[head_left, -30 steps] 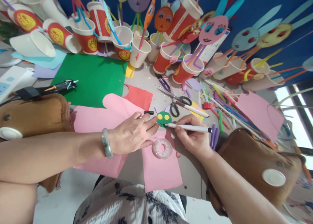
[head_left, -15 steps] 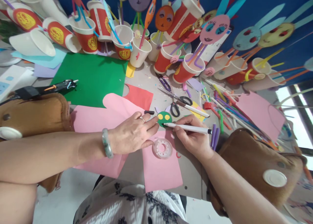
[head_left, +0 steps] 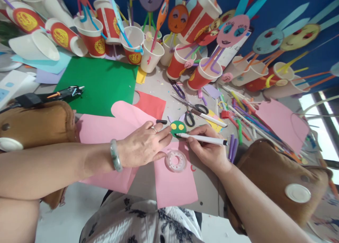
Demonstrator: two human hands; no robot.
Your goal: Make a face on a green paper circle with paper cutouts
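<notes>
My right hand (head_left: 209, 147) is closed around a white marker pen (head_left: 205, 139), its tip on the lower part of a small green paper face (head_left: 173, 132). Two yellow paper dots (head_left: 180, 127) sit on that face, and pale purple paper ears stick out at its top. Flat on the table, my left hand (head_left: 145, 144) has its fingers stretched out, with the fingertips at the face's left edge. A black pen cap (head_left: 161, 122) lies just beyond those fingers. Below the face, a roll of clear tape (head_left: 176, 161) rests on pink paper (head_left: 176, 191).
Scissors (head_left: 189, 105) and another white marker (head_left: 212, 119) lie beyond the face. Paper cups (head_left: 149, 57) with straw-legged paper figures line the back. Green card (head_left: 100, 84) is at left, pipe cleaners (head_left: 239, 131) at right. Brown padded bags (head_left: 278, 179) flank both arms.
The marker's tip has shifted slightly left along the green face, and its rear end has moved a little with it. My left hand stays where it was.
</notes>
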